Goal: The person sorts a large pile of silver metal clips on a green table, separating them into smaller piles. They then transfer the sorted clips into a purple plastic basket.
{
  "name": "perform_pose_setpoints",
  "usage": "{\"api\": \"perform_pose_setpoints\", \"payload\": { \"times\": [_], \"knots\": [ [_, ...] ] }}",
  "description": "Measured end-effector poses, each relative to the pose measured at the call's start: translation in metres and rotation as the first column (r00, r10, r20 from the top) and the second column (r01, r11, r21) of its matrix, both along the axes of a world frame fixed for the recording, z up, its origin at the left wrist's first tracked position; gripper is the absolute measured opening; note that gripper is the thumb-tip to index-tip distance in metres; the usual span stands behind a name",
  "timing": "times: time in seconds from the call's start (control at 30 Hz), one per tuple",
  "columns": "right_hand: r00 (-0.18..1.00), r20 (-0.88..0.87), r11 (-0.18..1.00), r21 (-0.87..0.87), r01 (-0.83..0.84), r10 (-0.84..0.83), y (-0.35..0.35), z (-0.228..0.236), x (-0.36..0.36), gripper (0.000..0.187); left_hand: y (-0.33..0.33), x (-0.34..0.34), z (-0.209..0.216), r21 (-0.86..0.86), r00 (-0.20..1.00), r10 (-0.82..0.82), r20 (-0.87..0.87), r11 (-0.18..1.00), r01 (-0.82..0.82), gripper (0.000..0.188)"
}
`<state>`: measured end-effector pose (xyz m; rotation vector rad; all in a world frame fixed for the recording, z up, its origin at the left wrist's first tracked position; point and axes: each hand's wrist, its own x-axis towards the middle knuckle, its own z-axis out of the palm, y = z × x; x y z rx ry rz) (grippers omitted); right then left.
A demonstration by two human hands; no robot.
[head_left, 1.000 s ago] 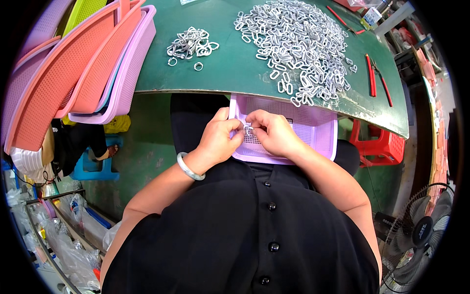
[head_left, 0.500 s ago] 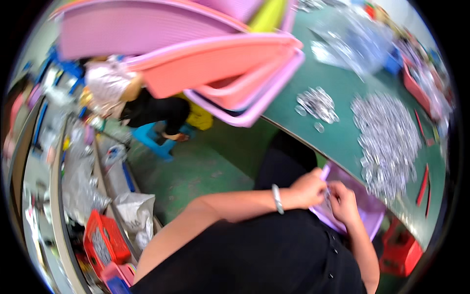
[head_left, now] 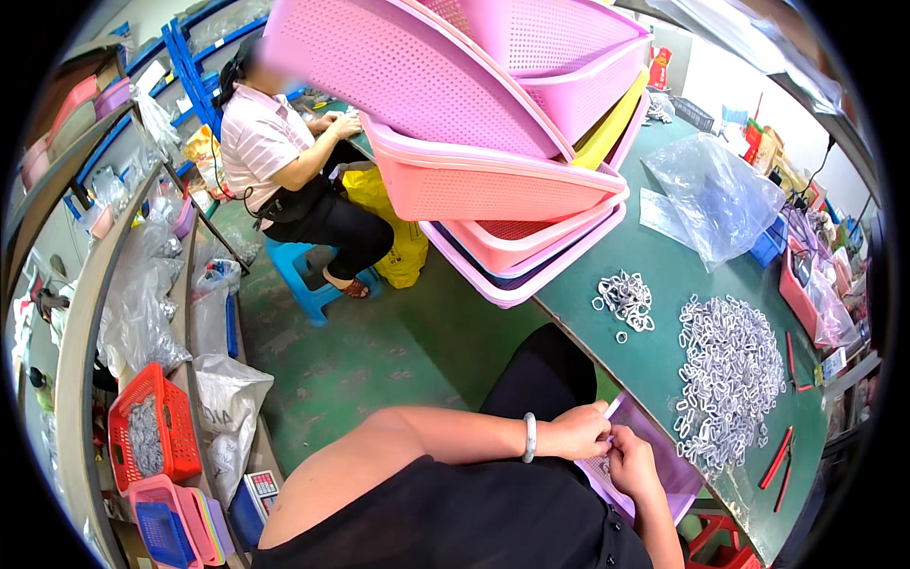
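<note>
My left hand (head_left: 576, 432), with a pale bangle (head_left: 530, 438) on its wrist, is closed, fingers pinched together. Right beside it my right hand (head_left: 633, 463) is closed too, its fingertips meeting the left ones. Whatever small piece lies between them is hidden by the fingers. Both hands are above a purple plastic basket (head_left: 675, 467) at my lap, partly under the table edge. On the green table (head_left: 588, 275) to the right lies a big heap of small silvery-white oval links (head_left: 728, 375). A smaller pile of similar rings (head_left: 627, 301) sits farther back.
Stacked pink and purple baskets (head_left: 502, 180) overhang the table's left edge. Red-handled pliers (head_left: 779, 465) lie right of the heap, with clear plastic bags (head_left: 711, 204) behind. A co-worker (head_left: 284, 161) sits on a blue stool (head_left: 301, 280). Shelves hold a red basket (head_left: 152, 427) at left.
My view has shifted, so the table and baskets appear lower in the picture. My hands stay together over the purple basket, with the fingertips now closer together.
</note>
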<state>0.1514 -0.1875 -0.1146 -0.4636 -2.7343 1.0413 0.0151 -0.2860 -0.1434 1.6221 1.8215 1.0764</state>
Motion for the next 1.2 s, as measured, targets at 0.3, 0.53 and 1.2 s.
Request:
{"api": "perform_pose_setpoints", "payload": {
  "times": [0.3,0.53,1.2],
  "knots": [
    [0.996,-0.071,0.995,0.082,0.055,-0.049,-0.008,-0.004,0.002,0.024,-0.001,0.003,0.003,0.013,1.000,-0.010,0.005,1.000,0.010,0.012],
    [1.000,-0.003,0.993,0.122,-0.005,0.005,-0.007,0.001,0.000,0.030,-0.001,-0.002,-0.007,0.028,0.999,-0.037,-0.012,0.999,0.038,0.013],
    [0.988,-0.089,0.985,-0.134,0.113,-0.125,0.003,-0.018,0.000,0.025,0.001,-0.002,-0.010,0.064,0.999,-0.022,-0.041,0.998,0.025,0.011]
  ]
}}
